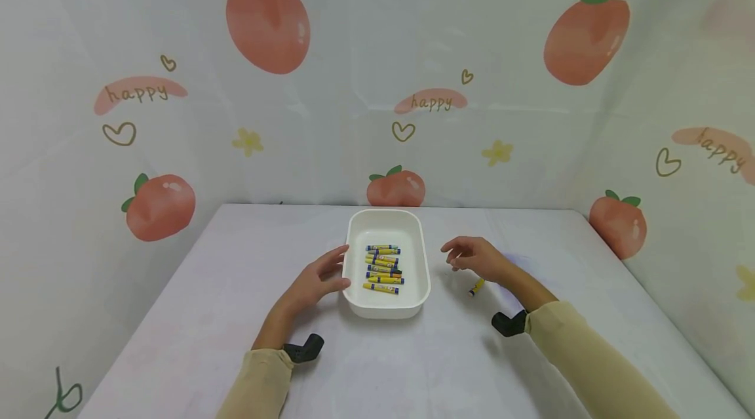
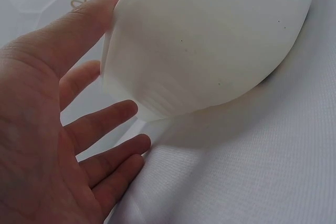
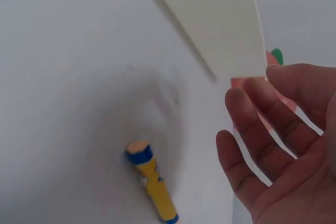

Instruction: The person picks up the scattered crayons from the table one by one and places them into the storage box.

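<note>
A white plastic tray [image 1: 386,312] stands at the middle of the table with several yellow crayons [image 1: 383,280] with blue bands lying in it, stacked roughly side by side. Against the tray's left side rests my left hand [image 1: 318,278], its thumb at the rim and its fingers spread along the outer wall in the left wrist view. To the right of the tray, my right hand [image 1: 476,257] hovers with nothing in it, its fingers loosely bent. One single yellow crayon [image 3: 157,187] with blue ends lies on the table below it, apart from the fingers; the right forearm partly hides it in the head view.
A white cloth covers the table [image 1: 248,235]. Behind and at both sides hangs a white curtain [image 1: 354,32] printed with peaches, hearts and the word "happy". A faint purple stain [image 1: 519,264] marks the cloth by the right forearm.
</note>
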Demonstrator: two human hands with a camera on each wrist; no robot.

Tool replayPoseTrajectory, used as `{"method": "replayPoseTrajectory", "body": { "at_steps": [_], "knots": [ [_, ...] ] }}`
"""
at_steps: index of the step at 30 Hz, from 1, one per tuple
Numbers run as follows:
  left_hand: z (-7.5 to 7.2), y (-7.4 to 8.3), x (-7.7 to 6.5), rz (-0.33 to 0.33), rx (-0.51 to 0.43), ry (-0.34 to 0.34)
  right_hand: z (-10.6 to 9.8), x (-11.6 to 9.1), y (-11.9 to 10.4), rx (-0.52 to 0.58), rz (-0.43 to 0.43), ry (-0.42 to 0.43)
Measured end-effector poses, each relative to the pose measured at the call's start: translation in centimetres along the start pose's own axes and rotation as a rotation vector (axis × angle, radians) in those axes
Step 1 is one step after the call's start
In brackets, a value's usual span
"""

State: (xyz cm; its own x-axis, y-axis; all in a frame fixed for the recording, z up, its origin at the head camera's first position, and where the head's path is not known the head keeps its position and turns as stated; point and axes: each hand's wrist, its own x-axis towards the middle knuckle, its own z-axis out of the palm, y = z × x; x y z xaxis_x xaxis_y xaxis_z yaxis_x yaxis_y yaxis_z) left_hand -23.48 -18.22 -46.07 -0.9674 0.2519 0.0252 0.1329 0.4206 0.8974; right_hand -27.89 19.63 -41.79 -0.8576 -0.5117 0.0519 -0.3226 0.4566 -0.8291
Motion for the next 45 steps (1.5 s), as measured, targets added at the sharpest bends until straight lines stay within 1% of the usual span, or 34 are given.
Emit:
{"method": "replayPoseTrajectory", "body": {
  "at_steps": [5,8,15,18,21,26,33,38,41,45],
  "knots": [
    [0.0,0.1,0.0,-0.006,-0.009,0.003,-0.3,-0.6,0.7,0.010,0.024,-0.002],
    [0.0,0.0,0.1,-0.003,-0.014,0.000,-0.6,-0.9,1.2,-0.006,0.030,-0.002],
    [0.0,0.1,0.1,0.002,-0.007,-0.004,-1.2,-1.6,2.1,-0.117,0.046,-0.014],
    [-0.1,0.1,0.1,-0.001,-0.008,-0.003,-1.3,-1.8,2.6,-0.166,0.030,-0.033],
    [-0.1,0.0,0.1,-0.002,-0.004,-0.001,-1.4,-2.1,2.8,-0.184,0.020,-0.045],
    [-0.1,-0.1,0.1,0.005,-0.006,0.002,-1.5,-2.7,3.0,-0.228,0.017,-0.051],
    [-0.1,-0.3,0.1,0.010,-0.011,-0.001,-1.5,-3.1,4.0,-0.330,-0.018,-0.053],
    [-0.1,-0.2,0.0,0.008,-0.021,-0.004,-1.2,-2.8,4.7,-0.406,0.020,-0.046],
    [0.0,-0.1,0.0,0.004,-0.021,-0.003,-0.9,-2.8,4.7,-0.422,0.039,-0.032],
    [0.0,-0.1,0.1,0.003,-0.016,-0.003,-0.6,-2.8,4.3,-0.429,0.038,-0.021]
  ]
}}
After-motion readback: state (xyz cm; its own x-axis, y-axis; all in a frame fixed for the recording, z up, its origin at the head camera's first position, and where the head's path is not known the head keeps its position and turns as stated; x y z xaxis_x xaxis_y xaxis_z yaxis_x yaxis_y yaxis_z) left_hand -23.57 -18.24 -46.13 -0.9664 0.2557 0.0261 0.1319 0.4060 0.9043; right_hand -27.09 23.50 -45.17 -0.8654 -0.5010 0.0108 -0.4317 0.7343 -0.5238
